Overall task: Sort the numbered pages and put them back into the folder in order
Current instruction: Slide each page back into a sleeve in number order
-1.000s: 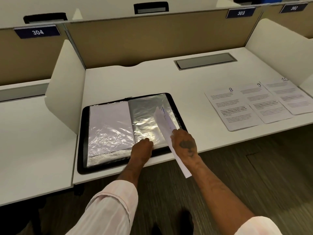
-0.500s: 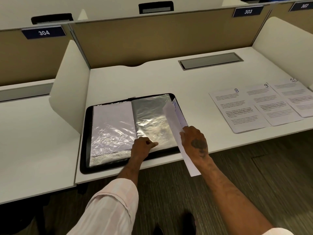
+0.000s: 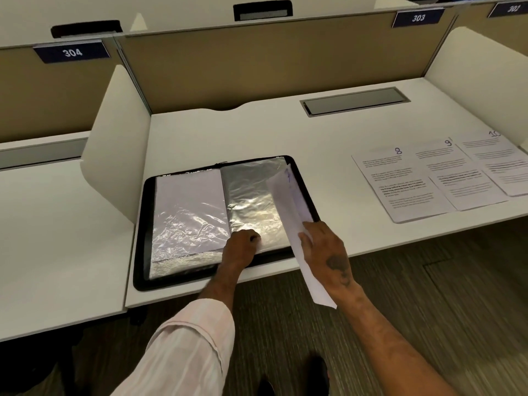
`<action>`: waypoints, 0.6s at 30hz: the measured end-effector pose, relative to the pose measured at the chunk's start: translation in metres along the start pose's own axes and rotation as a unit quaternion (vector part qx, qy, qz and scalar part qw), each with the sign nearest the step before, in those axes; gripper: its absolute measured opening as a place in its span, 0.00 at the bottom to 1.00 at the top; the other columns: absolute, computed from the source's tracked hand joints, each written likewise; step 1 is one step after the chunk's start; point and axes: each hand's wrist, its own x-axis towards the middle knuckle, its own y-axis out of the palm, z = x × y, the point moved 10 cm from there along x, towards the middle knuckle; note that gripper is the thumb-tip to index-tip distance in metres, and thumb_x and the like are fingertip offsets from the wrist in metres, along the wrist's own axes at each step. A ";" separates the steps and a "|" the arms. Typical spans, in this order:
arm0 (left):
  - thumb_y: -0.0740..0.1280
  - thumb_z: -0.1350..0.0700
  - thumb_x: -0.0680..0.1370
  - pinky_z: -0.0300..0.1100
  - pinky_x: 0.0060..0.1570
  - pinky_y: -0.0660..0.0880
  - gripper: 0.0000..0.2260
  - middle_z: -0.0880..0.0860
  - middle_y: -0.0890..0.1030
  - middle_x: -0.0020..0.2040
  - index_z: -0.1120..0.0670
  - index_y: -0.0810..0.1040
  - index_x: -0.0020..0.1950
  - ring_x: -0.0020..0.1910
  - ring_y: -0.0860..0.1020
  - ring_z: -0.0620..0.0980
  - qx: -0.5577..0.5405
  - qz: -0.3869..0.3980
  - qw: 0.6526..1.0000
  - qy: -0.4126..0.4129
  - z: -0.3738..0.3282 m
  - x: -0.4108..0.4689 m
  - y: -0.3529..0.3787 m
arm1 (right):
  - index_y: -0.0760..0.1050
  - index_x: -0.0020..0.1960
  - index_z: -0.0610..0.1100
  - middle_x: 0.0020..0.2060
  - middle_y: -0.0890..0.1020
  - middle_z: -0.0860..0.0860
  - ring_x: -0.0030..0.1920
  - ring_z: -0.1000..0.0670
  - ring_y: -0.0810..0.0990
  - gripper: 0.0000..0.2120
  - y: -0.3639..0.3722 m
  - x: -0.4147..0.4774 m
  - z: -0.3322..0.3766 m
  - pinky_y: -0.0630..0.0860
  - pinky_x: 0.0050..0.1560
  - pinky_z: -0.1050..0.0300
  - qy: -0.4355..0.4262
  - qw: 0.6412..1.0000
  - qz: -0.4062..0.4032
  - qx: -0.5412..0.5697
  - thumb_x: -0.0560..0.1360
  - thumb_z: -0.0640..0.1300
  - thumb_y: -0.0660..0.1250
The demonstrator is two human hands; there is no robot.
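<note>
The black folder point(image 3: 142, 238) lies open and flat on the desk point(image 3: 257, 132), close to its front edge. Its left pocket point(image 3: 188, 204) has a white sheet under crinkled plastic, and its right pocket point(image 3: 251, 190) shows shiny grey plastic. The left hand point(image 3: 240, 247), coming out of a pale striped sleeve point(image 3: 188, 347), sits at the near edge of the right pocket. Its fingers are curled down and its thumb lies on the plastic, but from here I cannot tell whether it pinches the film or only presses on it. The right hand point(image 3: 325, 250) grasps a loose page point(image 3: 288, 201), thumb on the near face and the other fingers behind. The page stands tilted on edge just beside the left hand. Its top corner is over the right side of the folder and its bottom corner hangs past the desk front above the floor. A blue handwritten number near its top is partly hidden and I cannot read it surely. Well apart, on the right of the desk, page 8 point(image 3: 400, 190), page 9 point(image 3: 463, 184) and page 10 point(image 3: 503, 164) lie face up in an overlapping row.
</note>
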 end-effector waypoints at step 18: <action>0.64 0.54 0.80 0.44 0.46 0.72 0.09 0.56 0.82 0.50 0.57 0.82 0.49 0.49 0.79 0.55 -0.061 -0.031 0.997 -0.038 0.006 -0.007 -0.017 | 0.80 0.50 0.44 0.44 0.82 0.49 0.36 0.51 0.81 0.20 0.061 -0.085 -0.005 0.78 0.28 0.59 -0.107 0.943 0.201 -0.243 0.61 0.44 0.82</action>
